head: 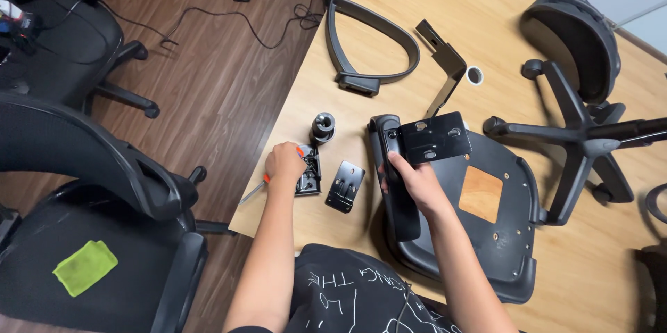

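left hand grip: clenched on screwdriver; right hand grip: grasping black plate on seat

Two bare forearms reaching out from above the wooden table, no sleeves past the elbows, left hand and right hand without gloves, rings or watch, black shirt nearest the table's edge, white scrawled line print and lettering across it
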